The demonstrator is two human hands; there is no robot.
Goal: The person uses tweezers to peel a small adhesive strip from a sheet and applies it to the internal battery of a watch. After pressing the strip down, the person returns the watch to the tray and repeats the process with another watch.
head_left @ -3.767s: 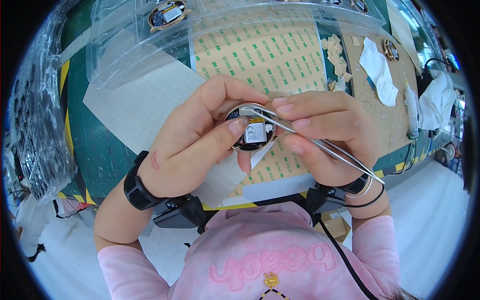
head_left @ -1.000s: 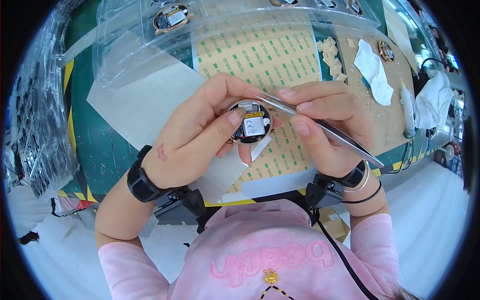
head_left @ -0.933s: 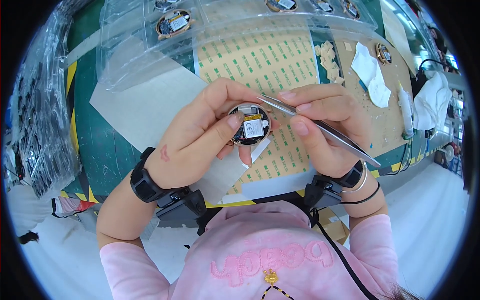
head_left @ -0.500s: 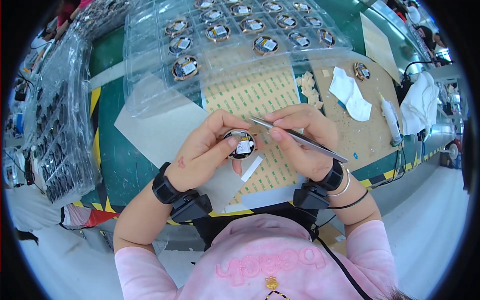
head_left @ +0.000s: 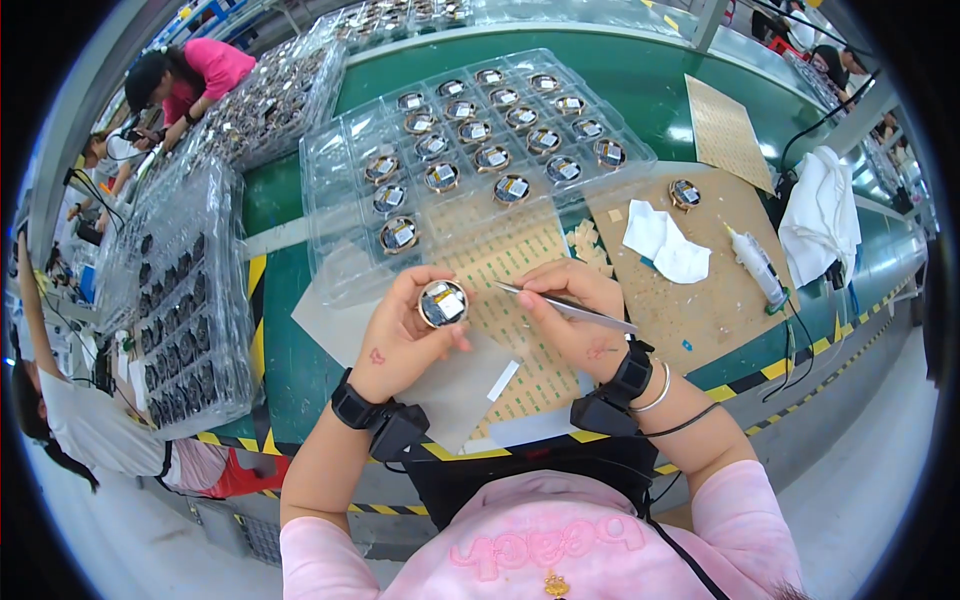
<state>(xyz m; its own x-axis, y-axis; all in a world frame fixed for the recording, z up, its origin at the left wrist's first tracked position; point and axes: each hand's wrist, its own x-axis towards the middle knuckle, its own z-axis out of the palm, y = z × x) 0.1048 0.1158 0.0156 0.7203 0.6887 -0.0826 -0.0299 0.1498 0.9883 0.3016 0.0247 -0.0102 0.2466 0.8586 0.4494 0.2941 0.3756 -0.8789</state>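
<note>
Between the fingers and thumb of my left hand (head_left: 400, 335) is a round watch case (head_left: 443, 303), its open back facing up to show a white battery and dark inner parts. My right hand (head_left: 575, 310) grips metal tweezers (head_left: 565, 307); their tips point left toward the case and are apart from it. Under both hands lies a tan sheet of adhesive pieces with green print (head_left: 530, 370). A small white strip (head_left: 503, 381) rests on it below the hands. Beyond them, a clear plastic tray (head_left: 330, 190) holds many similar watch cases in its compartments.
A brown board (head_left: 640, 290) at right carries a white cloth (head_left: 665, 243), a white glue-type tube (head_left: 757, 265) and one more watch case (head_left: 685, 194). Small tan pieces (head_left: 588, 244) lie beside the sheet. Stacked trays with dark parts (head_left: 180, 320) stand at left, with co-workers beyond.
My view has tilted up, showing more of the bench. My left hand has turned the watch case, its thumb now off the inside. The tweezers remain in my right hand.
</note>
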